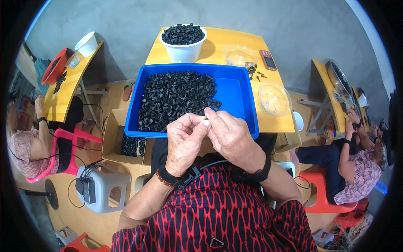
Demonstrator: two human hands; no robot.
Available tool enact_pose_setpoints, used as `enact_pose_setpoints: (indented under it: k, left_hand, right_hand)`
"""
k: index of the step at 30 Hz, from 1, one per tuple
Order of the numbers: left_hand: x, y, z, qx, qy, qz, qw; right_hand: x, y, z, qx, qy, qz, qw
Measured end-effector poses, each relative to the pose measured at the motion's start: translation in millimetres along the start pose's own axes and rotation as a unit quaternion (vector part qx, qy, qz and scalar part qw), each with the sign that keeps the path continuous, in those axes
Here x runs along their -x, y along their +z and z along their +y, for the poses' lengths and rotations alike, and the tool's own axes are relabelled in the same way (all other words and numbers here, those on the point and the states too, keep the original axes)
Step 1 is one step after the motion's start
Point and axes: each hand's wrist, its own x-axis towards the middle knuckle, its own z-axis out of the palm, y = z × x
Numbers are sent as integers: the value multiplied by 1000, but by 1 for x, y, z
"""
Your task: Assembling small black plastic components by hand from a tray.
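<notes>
My left hand [184, 140] and my right hand [231, 134] meet over the near edge of a blue tray [235, 94]. Fingers and thumbs of both are pinched together, tip to tip. Whatever sits between them is mostly hidden; only a tiny dark spot shows there. A heap of small black curved plastic clips [172, 101] fills the left and middle of the tray, and its blue bottom shows at the right.
On the yellow table [218, 35] stand a white bucket [182, 52] of black pieces, clear bowls [274, 99], and a red phone [268, 60]. A cardboard box [114, 143] sits below left. People work at side tables, left and right, near a grey stool [103, 189].
</notes>
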Motion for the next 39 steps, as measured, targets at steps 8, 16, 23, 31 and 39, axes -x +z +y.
enact_pose_setpoints:
  k: [8, 16, 23, 31, 39]
  left_hand:
    - [-5, -14, 15, 66, 28, 57, 996]
    - [-34, -113, 42, 87, 206, 431, 874]
    - [-39, -165, 30, 255, 143, 480, 827]
    - [-34, -134, 37, 97, 212, 446, 864]
    - [-29, -80, 34, 78, 240, 305, 918]
  right_hand:
    - [-17, -22, 10, -239, 146, -73, 957]
    - [-19, -16, 95, -84, 168, -141, 972]
    - [-26, 3, 93, -49, 111, -276, 954]
    - [-24, 18, 94, -15, 74, -287, 955]
    - [-22, 12, 79, 8, 18, -269, 963]
